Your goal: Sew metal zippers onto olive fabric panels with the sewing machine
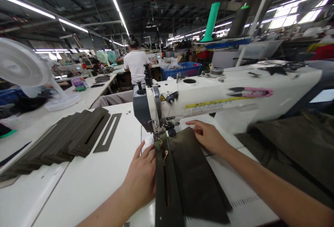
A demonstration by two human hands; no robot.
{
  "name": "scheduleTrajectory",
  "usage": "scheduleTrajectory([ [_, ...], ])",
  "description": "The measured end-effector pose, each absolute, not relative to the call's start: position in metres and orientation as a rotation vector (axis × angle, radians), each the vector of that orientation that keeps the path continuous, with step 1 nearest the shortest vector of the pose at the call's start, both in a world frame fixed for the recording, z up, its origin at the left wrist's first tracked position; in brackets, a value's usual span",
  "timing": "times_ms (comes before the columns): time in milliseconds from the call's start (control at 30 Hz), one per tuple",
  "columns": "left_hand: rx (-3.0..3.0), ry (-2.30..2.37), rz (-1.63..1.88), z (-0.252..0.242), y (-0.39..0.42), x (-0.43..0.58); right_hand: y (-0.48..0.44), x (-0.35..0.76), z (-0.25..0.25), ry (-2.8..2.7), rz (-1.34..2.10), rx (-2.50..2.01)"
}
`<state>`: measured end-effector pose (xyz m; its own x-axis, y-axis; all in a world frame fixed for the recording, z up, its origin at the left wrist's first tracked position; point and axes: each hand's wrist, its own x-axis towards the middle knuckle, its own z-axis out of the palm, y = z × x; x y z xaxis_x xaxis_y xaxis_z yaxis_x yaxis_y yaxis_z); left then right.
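Observation:
My left hand (144,171) lies against the left edge of a dark olive panel (159,199) with a zipper down its slot. Its fingers are stretched out and slightly spread, the tips near the presser foot (158,136). A gold-coloured zipper pull (165,156) shows on the zipper. To the right, a wider olive fabric piece (194,174) lies alongside the panel. My right hand (208,136) touches the far right corner of that fabric, index finger extended and the others bent. Above both hands stands the white sewing machine (221,94); its needle point is too small to make out.
A fanned stack of olive slotted panels (65,133) lies at left, beside one single slotted panel (108,133). More dark fabric (294,150) is heaped at right. Pink-handled thread snips (250,92) sit on the machine arm. A white fan (28,67) and a seated person (136,65) are beyond.

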<state>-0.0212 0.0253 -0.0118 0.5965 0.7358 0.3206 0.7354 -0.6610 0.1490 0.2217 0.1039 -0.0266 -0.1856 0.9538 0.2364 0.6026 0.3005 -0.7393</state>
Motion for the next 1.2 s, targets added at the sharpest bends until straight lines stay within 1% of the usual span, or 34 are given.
scheduleTrajectory([
  [100,2.804,1.32,0.609,-0.016,0.025,-0.023,0.104,0.22,-0.029,-2.011,0.519,-1.428],
  [300,2.76,1.363,0.518,-0.01,0.022,-0.021,0.106,0.218,-0.023,-2.033,0.366,-1.458],
  [433,2.748,1.332,0.599,-0.008,0.023,-0.02,0.108,0.21,-0.028,-2.066,0.231,-1.604],
  [567,2.744,1.352,0.646,-0.01,0.024,-0.018,0.114,0.207,-0.034,-2.125,0.022,-1.723],
  [700,2.728,1.387,0.679,-0.013,0.024,-0.018,0.105,0.199,-0.023,-2.207,-0.225,-1.674],
  [767,2.726,1.378,0.679,-0.013,0.023,-0.019,0.092,0.189,-0.017,-2.284,-0.337,-1.499],
  [867,2.724,1.348,0.697,-0.013,0.023,-0.02,0.071,0.169,-0.021,-2.41,-0.255,-1.063],
  [933,2.713,1.391,0.779,-0.015,0.023,-0.022,0.062,0.159,-0.03,-2.424,-0.128,-0.915],
  [1033,2.746,1.436,0.87,-0.023,0.026,-0.026,0.057,0.153,-0.041,-2.418,-0.058,-0.898],
  [1200,2.92,1.19,0.741,-0.031,0.035,-0.032,0.06,0.154,-0.041,-2.413,-0.044,-0.899],
])
